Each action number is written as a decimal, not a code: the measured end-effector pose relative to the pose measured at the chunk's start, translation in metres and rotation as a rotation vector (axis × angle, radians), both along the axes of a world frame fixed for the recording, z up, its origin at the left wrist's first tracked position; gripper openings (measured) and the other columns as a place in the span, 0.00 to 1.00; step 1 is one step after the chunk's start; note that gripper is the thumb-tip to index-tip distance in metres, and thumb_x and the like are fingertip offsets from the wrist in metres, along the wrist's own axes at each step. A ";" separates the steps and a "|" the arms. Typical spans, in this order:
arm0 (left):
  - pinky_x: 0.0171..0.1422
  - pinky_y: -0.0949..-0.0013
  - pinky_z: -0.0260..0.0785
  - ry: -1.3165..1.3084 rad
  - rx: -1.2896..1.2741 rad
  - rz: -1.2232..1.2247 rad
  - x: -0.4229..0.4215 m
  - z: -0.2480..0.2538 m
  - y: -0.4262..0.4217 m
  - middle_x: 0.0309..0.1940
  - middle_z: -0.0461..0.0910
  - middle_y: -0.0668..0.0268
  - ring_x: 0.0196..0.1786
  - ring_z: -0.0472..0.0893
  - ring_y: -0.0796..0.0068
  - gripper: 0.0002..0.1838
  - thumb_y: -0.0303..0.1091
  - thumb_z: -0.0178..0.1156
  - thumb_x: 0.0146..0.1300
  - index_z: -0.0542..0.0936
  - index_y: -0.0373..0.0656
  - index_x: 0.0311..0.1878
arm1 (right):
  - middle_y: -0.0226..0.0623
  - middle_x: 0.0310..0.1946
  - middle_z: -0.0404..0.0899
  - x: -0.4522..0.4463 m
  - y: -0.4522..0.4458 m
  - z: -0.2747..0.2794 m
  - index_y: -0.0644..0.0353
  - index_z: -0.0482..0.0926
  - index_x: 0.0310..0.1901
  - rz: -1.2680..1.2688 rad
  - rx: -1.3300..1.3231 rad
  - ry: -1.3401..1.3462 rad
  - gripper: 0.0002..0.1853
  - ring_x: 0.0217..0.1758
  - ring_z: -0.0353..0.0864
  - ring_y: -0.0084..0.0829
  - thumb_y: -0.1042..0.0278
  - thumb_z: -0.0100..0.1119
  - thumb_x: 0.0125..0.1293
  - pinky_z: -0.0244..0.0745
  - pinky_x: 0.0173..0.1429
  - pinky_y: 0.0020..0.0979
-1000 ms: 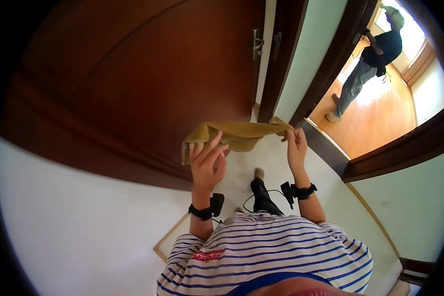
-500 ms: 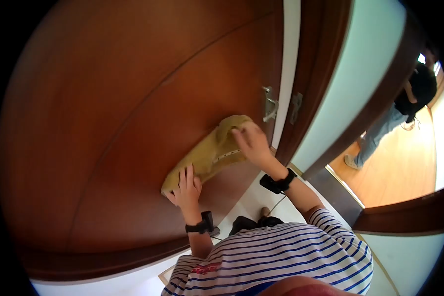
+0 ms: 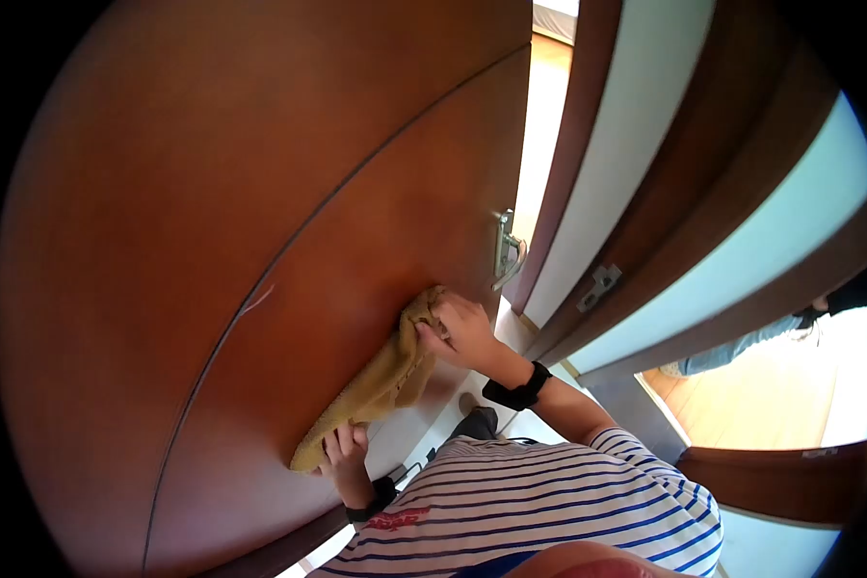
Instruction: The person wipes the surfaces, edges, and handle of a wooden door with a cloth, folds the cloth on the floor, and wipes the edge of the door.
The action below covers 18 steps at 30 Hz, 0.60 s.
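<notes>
A mustard-yellow cloth [image 3: 374, 380] is stretched diagonally along the reddish-brown door [image 3: 356, 241], against or very near its surface. My left hand [image 3: 344, 451] grips the cloth's lower end, fingers curled over its edge. At the upper end, my right hand [image 3: 459, 332] is closed on the bunched cloth, below and left of the metal door handle [image 3: 507, 252]. Both wrists carry black straps.
Right of the door stands a dark wooden frame with a metal strike plate [image 3: 600, 287]. Farther right, a doorway opens onto a wooden floor [image 3: 771, 405], where another person's leg [image 3: 742, 347] partly shows.
The cloth has gone from hanging between my hands to lying along the door. My view has turned toward the door, whose edge now stands apart from the frame. My right hand has closed on the cloth.
</notes>
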State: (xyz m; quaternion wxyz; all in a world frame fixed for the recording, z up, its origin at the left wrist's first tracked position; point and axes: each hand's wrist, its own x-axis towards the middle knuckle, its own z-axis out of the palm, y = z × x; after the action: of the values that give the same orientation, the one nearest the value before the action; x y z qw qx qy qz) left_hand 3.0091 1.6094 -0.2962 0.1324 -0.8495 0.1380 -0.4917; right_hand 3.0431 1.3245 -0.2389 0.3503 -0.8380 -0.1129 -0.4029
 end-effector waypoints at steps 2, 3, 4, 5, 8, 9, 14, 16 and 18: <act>0.58 0.53 0.55 0.002 0.006 -0.012 0.047 -0.001 0.013 0.44 0.77 0.82 0.49 0.74 0.71 0.12 0.55 0.55 0.58 0.82 0.66 0.40 | 0.39 0.20 0.68 0.059 0.012 -0.001 0.60 0.67 0.25 0.072 0.090 0.097 0.12 0.22 0.72 0.40 0.68 0.62 0.55 0.66 0.22 0.36; 0.59 0.53 0.55 -0.010 0.007 -0.012 0.072 0.002 0.018 0.44 0.77 0.83 0.49 0.74 0.72 0.13 0.59 0.56 0.58 0.82 0.67 0.39 | 0.39 0.20 0.68 0.080 0.021 0.009 0.60 0.67 0.25 0.093 0.090 0.116 0.12 0.22 0.72 0.40 0.68 0.62 0.55 0.66 0.22 0.36; 0.60 0.49 0.54 0.012 0.041 -0.025 0.087 0.008 0.024 0.47 0.77 0.80 0.48 0.73 0.68 0.14 0.54 0.51 0.61 0.82 0.65 0.42 | 0.38 0.19 0.68 0.105 0.027 0.020 0.60 0.67 0.25 0.153 0.104 0.102 0.11 0.22 0.71 0.40 0.70 0.62 0.54 0.65 0.22 0.35; 0.60 0.46 0.54 0.024 0.072 -0.034 0.103 0.017 0.029 0.49 0.77 0.76 0.47 0.73 0.63 0.16 0.50 0.46 0.63 0.82 0.63 0.45 | 0.37 0.19 0.67 0.128 0.033 0.035 0.60 0.67 0.25 0.216 0.116 0.079 0.10 0.22 0.71 0.39 0.71 0.62 0.54 0.65 0.22 0.35; 0.59 0.48 0.56 -0.086 0.069 -0.025 0.121 0.054 0.043 0.49 0.78 0.77 0.48 0.74 0.67 0.15 0.49 0.49 0.62 0.82 0.62 0.46 | 0.38 0.20 0.67 0.156 0.049 0.072 0.61 0.68 0.25 0.218 -0.039 -0.058 0.08 0.22 0.70 0.39 0.75 0.60 0.49 0.65 0.22 0.33; 0.59 0.48 0.56 -0.095 0.046 -0.043 0.133 0.059 0.041 0.50 0.78 0.77 0.49 0.74 0.68 0.14 0.48 0.50 0.61 0.82 0.63 0.46 | 0.38 0.20 0.67 0.174 0.042 0.066 0.61 0.68 0.25 0.232 -0.050 -0.060 0.08 0.22 0.70 0.39 0.75 0.60 0.49 0.65 0.22 0.33; 0.48 0.67 0.64 0.046 0.046 -0.021 0.184 0.112 0.014 0.49 0.78 0.92 0.42 0.78 0.88 0.14 0.43 0.57 0.56 0.84 0.67 0.45 | 0.37 0.30 0.72 0.250 -0.010 0.018 0.59 0.75 0.28 -0.106 -0.052 0.036 0.06 0.38 0.74 0.38 0.70 0.58 0.47 0.69 0.42 0.40; 0.44 0.70 0.64 0.153 0.100 -0.030 0.183 0.128 -0.007 0.48 0.78 0.93 0.39 0.77 0.88 0.15 0.40 0.56 0.57 0.83 0.67 0.47 | 0.36 0.33 0.72 0.256 -0.031 0.023 0.58 0.76 0.30 -0.094 -0.189 0.060 0.07 0.44 0.73 0.39 0.68 0.58 0.48 0.67 0.53 0.45; 0.36 0.77 0.64 0.259 0.214 -0.044 0.120 0.158 -0.040 0.39 0.78 0.90 0.28 0.71 0.85 0.19 0.35 0.55 0.58 0.81 0.67 0.53 | 0.33 0.38 0.73 0.212 -0.057 0.025 0.55 0.78 0.31 -0.031 -0.329 0.178 0.07 0.51 0.68 0.40 0.65 0.58 0.50 0.50 0.68 0.54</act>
State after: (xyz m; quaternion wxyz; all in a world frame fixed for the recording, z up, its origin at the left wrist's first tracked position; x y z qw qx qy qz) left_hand 3.1289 1.5690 -0.1381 0.1923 -0.8836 0.2240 -0.3634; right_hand 3.2555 1.2675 -0.2141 0.2107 -0.9180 -0.1329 -0.3087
